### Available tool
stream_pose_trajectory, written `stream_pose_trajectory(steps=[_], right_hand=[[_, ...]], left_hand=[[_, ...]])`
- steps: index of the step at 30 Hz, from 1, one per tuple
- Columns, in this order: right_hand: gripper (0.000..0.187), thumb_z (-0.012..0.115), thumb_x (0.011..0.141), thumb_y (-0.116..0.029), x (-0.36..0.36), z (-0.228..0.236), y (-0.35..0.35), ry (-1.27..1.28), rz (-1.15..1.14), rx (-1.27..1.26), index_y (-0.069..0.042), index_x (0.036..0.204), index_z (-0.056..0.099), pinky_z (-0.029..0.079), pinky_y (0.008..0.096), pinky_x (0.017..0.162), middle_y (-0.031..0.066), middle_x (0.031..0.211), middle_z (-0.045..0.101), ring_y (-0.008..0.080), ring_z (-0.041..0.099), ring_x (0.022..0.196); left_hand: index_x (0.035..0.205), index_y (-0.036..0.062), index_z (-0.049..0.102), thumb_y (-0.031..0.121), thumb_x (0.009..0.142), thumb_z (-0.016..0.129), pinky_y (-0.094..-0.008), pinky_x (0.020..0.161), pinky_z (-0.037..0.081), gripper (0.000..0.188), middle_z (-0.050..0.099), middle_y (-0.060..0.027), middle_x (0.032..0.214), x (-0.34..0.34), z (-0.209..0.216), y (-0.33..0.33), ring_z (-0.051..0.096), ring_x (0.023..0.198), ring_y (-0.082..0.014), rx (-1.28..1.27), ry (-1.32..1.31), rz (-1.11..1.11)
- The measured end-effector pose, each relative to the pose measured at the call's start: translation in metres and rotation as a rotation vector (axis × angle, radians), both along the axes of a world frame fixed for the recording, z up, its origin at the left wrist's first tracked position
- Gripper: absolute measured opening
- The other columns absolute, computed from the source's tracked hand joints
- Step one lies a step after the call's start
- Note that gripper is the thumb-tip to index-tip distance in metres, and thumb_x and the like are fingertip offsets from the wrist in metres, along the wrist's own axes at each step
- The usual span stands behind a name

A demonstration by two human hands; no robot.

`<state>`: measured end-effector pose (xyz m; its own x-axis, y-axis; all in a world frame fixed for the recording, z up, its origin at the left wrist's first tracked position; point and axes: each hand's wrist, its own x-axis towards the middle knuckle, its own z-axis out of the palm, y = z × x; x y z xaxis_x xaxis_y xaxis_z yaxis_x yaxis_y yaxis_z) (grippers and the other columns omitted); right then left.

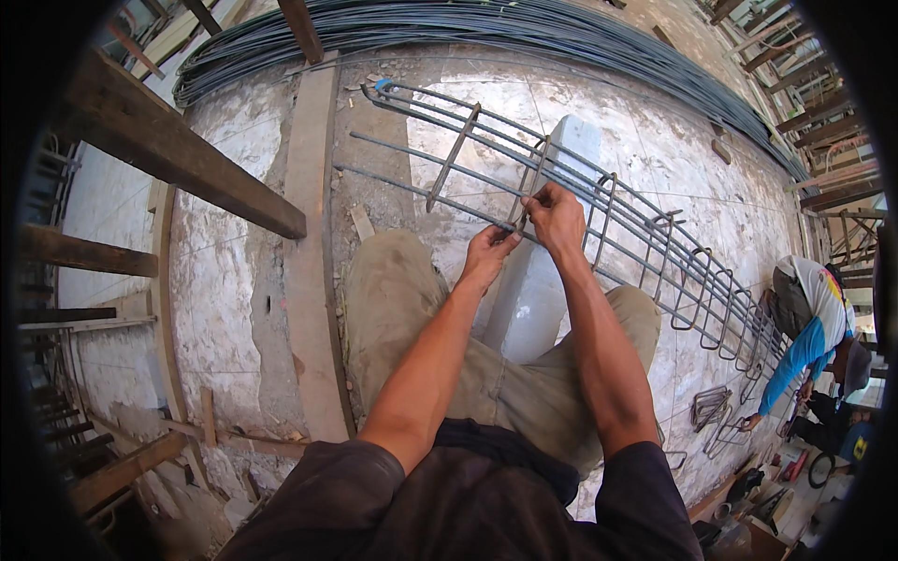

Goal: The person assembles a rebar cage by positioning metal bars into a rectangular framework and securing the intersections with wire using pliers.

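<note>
A long rebar cage (625, 201) runs from the upper left toward the right, its lengthwise bars ringed by bent steel stirrups (453, 157). My left hand (488, 254) is closed, its thumb and fingers pinching the near bar where a stirrup meets it. Just right of it, my right hand (558, 217) has its fingers pressed together on the upright side of that same stirrup. Whether a thin wire sits between the fingertips is too small to tell. Beneath the cage, a pale grey block (530, 304) lies between my knees.
Bundled steel rods (421, 37) stretch across the far side. To my left stand a wooden plank (311, 252) and slanting timber posts (178, 154). At the right, a person in a blue sleeve (793, 363) bends by the cage's far end, near loose stirrups (711, 408).
</note>
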<state>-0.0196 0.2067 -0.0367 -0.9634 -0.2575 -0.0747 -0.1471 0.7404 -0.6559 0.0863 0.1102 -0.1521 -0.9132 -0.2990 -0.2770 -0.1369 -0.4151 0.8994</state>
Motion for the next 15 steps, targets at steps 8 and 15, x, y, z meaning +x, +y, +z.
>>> stream_pose_trajectory(steps=[8, 15], right_hand=[[0.029, 0.081, 0.086, -0.029, -0.013, -0.013, -0.005, 0.029, -0.094, -0.154, -0.002, 0.09, 0.076, 0.055, 0.0446, 0.076, 0.0192, 0.084, 0.076, 0.0353, 0.075, 0.083], [0.023, 0.081, 0.089, -0.019, -0.003, 0.025, 0.008, 0.075, 0.098, -0.108, 0.001, 0.083, 0.07, 0.054, 0.0352, 0.067, 0.0111, 0.074, 0.075, 0.019, 0.072, 0.068]], left_hand=[[0.115, 0.0006, 0.072, 0.027, 0.094, 0.082, -0.0278, 0.088, 0.05, 0.035, 0.072, -0.0047, 0.103, -0.001, 0.0, -0.001, 0.063, 0.096, -0.0131, 0.03, -0.061, -0.017], [0.117, 0.0019, 0.072, 0.025, 0.093, 0.083, -0.027, 0.089, 0.049, 0.035, 0.072, -0.0046, 0.105, -0.002, 0.008, -0.001, 0.063, 0.096, -0.0129, -0.079, -0.09, 0.004]])
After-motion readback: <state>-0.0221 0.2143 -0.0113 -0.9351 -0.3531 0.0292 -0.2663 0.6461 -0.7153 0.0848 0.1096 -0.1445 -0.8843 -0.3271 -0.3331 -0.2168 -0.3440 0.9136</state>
